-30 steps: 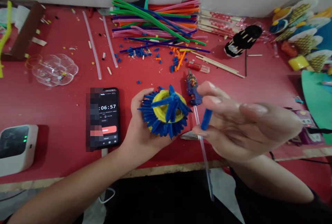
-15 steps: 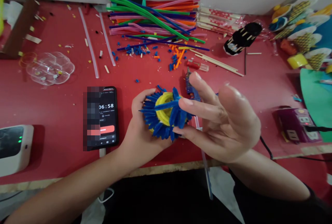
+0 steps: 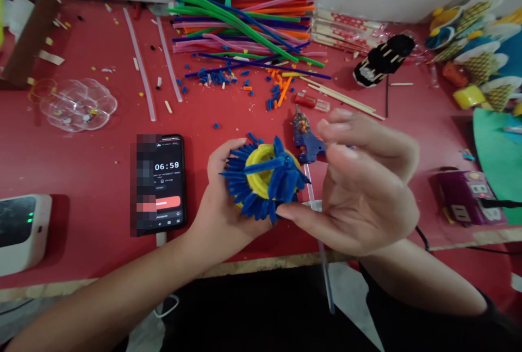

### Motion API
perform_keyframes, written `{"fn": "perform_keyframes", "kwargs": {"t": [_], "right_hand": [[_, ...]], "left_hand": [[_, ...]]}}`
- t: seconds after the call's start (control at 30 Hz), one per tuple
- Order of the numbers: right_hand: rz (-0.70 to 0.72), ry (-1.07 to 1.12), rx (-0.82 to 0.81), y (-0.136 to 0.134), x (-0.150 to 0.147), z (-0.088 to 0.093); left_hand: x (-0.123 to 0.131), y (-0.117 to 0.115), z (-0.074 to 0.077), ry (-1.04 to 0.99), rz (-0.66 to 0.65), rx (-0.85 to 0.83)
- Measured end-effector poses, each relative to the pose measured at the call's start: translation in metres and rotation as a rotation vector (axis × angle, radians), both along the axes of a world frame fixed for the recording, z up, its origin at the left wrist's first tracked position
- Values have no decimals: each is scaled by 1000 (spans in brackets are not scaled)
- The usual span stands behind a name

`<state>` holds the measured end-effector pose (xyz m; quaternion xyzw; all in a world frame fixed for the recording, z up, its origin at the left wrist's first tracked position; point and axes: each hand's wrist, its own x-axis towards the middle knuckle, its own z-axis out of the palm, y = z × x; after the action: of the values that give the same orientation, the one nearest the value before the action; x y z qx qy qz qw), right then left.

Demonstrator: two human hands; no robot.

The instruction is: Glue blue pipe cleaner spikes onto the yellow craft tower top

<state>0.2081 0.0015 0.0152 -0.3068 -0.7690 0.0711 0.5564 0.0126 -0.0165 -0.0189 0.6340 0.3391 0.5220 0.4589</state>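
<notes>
My left hand (image 3: 222,199) is wrapped round a blue and yellow pipe-cleaner craft piece (image 3: 261,178). It has a ring of coiled yellow at the top and blue fuzzy spikes all around; one blue strip lies across the yellow opening. To the right of it, my right hand (image 3: 362,183) has its fingers apart and curved, with the thumb tip at the piece's lower right edge; whether it touches is hard to tell. Behind those fingers a blue glue gun (image 3: 305,137) lies on the table, a clear glue stick (image 3: 322,248) running from its back past the table edge.
Several coloured pipe cleaners (image 3: 244,20) lie at the back, with blue and orange clippings (image 3: 218,77) before them. A black fuzzy figure (image 3: 383,61) stands back right. A phone (image 3: 169,183) with a timer lies left, near a clear flower-shaped tray (image 3: 79,104). A purple power socket (image 3: 465,197) sits right.
My right hand has drawn back to the right, its index finger leaving the blue strips. More of the glue gun shows. The left hand and the craft piece stay nearly still.
</notes>
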Motion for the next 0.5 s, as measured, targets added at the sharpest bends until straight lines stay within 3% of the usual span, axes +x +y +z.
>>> {"fn": "perform_keyframes", "kwargs": {"t": [0.37,0.5], "right_hand": [[-75,-128,88,3,3,5],[-61,-132,44,2,3,6]], "left_hand": [[1,-2,1,-39,-10,-72],[3,-1,4,-42,-1,-44]]}}
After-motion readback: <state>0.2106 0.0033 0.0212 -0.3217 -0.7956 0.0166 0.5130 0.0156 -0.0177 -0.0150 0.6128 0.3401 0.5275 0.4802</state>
